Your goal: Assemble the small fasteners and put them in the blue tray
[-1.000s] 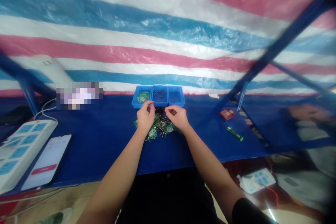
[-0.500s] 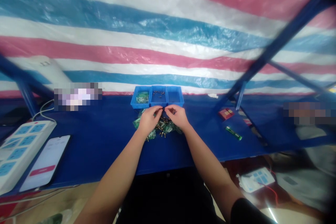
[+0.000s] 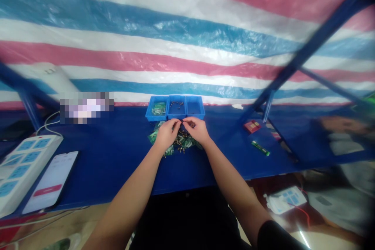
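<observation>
My left hand point(image 3: 167, 134) and my right hand point(image 3: 198, 129) meet fingertip to fingertip just in front of the blue bins. Both are closed in a pinch; whatever sits between the fingers is too small to make out. Under and between them lies a pile of green circuit boards and brass-coloured metal parts point(image 3: 182, 142). Behind stand three blue bins side by side. Green boards lie in the left bin point(image 3: 150, 118), a few small metal parts in the middle bin point(image 3: 176, 115), and nothing I can make out in the right bin point(image 3: 200, 115).
To the left lie a white power strip point(image 3: 32, 164) and a phone point(image 3: 52, 181) with its screen lit. A red box point(image 3: 252, 126) and a green packet point(image 3: 260, 148) rest at the right. Blue frame bars point(image 3: 288, 74) slant up there. Another person's arm point(image 3: 336, 124) shows, blurred, beyond.
My two hands stay pinched together at nearly the same spot, with only a slight shift of the fingers. At the far right, the other person's arm has moved.
</observation>
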`<action>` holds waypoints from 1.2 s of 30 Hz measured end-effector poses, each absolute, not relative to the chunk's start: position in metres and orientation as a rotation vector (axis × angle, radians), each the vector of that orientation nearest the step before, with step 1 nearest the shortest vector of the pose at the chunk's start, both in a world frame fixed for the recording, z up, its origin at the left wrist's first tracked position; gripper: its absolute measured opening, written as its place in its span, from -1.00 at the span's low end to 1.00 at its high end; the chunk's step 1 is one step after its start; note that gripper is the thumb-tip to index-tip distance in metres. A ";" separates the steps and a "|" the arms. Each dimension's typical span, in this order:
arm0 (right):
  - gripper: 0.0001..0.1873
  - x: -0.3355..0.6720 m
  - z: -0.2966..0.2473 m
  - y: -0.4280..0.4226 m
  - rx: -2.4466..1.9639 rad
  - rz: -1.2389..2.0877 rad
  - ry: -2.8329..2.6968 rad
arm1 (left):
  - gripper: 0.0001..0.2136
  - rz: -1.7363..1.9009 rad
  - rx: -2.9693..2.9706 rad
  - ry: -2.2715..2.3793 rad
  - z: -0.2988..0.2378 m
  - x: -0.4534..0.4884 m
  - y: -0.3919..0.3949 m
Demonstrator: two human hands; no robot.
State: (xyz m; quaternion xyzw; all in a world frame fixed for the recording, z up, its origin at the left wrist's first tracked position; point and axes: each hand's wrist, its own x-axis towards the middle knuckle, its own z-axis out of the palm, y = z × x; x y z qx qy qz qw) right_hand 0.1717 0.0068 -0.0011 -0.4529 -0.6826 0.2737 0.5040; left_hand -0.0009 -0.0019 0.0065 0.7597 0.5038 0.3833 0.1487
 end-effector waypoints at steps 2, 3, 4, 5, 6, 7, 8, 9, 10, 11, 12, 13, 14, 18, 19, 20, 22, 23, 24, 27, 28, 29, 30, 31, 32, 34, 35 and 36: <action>-0.78 0.172 -0.001 0.007 -1.096 0.651 -1.653 | -0.74 1.092 2.194 1.459 0.006 -0.001 -0.002; -0.79 0.172 -0.001 0.006 -1.094 0.650 -1.654 | -0.74 1.100 2.189 1.459 0.006 -0.001 -0.002; -0.79 0.172 0.000 0.006 -1.092 0.649 -1.652 | -0.74 1.113 2.179 1.456 0.005 -0.001 -0.002; -0.79 0.172 0.000 0.006 -1.088 0.647 -1.651 | -0.74 1.128 2.168 1.452 0.005 -0.001 -0.001; -0.79 0.172 0.001 0.006 -1.081 0.640 -1.654 | -0.74 1.141 2.160 1.446 0.005 0.000 -0.001; -0.80 0.172 0.002 0.005 -1.073 0.632 -1.660 | -0.74 1.148 2.158 1.438 0.004 0.000 -0.001; -0.80 0.172 0.002 0.005 -1.067 0.624 -1.667 | -0.74 1.151 2.158 1.430 0.004 0.000 -0.001; -0.80 0.172 0.003 0.005 -1.064 0.620 -1.673 | -0.75 1.150 2.159 1.424 0.004 0.000 -0.001; -0.81 0.172 0.003 0.004 -1.066 0.620 -1.675 | -0.75 1.149 2.160 1.420 0.003 0.000 -0.001; -0.81 0.171 0.003 0.004 -1.070 0.625 -1.675 | -0.76 1.146 2.160 1.420 0.003 0.000 -0.001; -0.81 0.171 0.003 0.004 -1.074 0.631 -1.671 | -0.76 1.140 2.161 1.423 0.003 0.000 -0.001; -0.80 0.171 0.002 0.004 -1.075 0.638 -1.668 | -0.76 1.130 2.164 1.429 0.003 -0.001 -0.001; -0.80 0.171 0.002 0.004 -1.073 0.642 -1.667 | -0.75 1.118 2.169 1.435 0.003 -0.001 0.000; -0.80 0.171 0.000 0.005 -1.062 0.634 -1.667 | -0.74 1.096 2.182 1.445 0.004 -0.001 -0.001; -0.80 0.171 0.000 0.005 -1.063 0.632 -1.665 | -0.74 1.109 2.174 1.442 0.003 -0.001 -0.001; -0.80 0.171 0.000 0.005 -1.065 0.631 -1.659 | -0.74 1.126 2.162 1.437 0.003 -0.001 -0.001; -0.80 0.171 0.000 0.006 -1.067 0.638 -1.645 | -0.74 1.160 2.135 1.421 0.002 0.000 -0.001; -0.80 0.171 0.000 0.006 -1.068 0.643 -1.638 | -0.74 1.172 2.127 1.413 0.002 0.000 -0.001; -0.79 0.171 0.000 0.006 -1.066 0.648 -1.634 | -0.74 1.178 2.124 1.404 0.001 0.000 -0.001; -0.79 0.171 0.000 0.005 -1.059 0.648 -1.639 | -0.76 1.176 2.144 1.395 0.001 0.000 -0.001; -0.79 0.171 0.000 0.005 -1.059 0.642 -1.644 | -0.76 1.172 2.154 1.397 0.001 0.000 0.000; -0.79 0.171 0.000 0.005 -1.060 0.634 -1.650 | -0.76 1.166 2.166 1.401 0.002 -0.001 0.000; -0.79 0.171 -0.001 0.005 -1.063 0.622 -1.659 | -0.76 1.160 2.176 1.406 0.002 -0.001 0.000; -0.79 0.171 -0.002 0.005 -1.065 0.609 -1.670 | -0.76 1.155 2.185 1.411 0.002 -0.001 0.000; -0.79 0.171 -0.002 0.006 -1.067 0.597 -1.680 | -0.75 1.151 2.191 1.413 0.003 -0.002 0.000; -0.80 0.171 -0.003 0.007 -1.069 0.578 -1.694 | -0.75 1.154 2.196 1.408 0.003 -0.002 0.000; -0.79 0.172 -0.004 0.007 -1.069 0.572 -1.701 | -0.75 1.163 2.197 1.399 0.003 -0.002 0.000; -0.79 0.172 -0.004 0.007 -1.070 0.567 -1.703 | -0.76 1.176 2.203 1.388 0.002 -0.002 0.000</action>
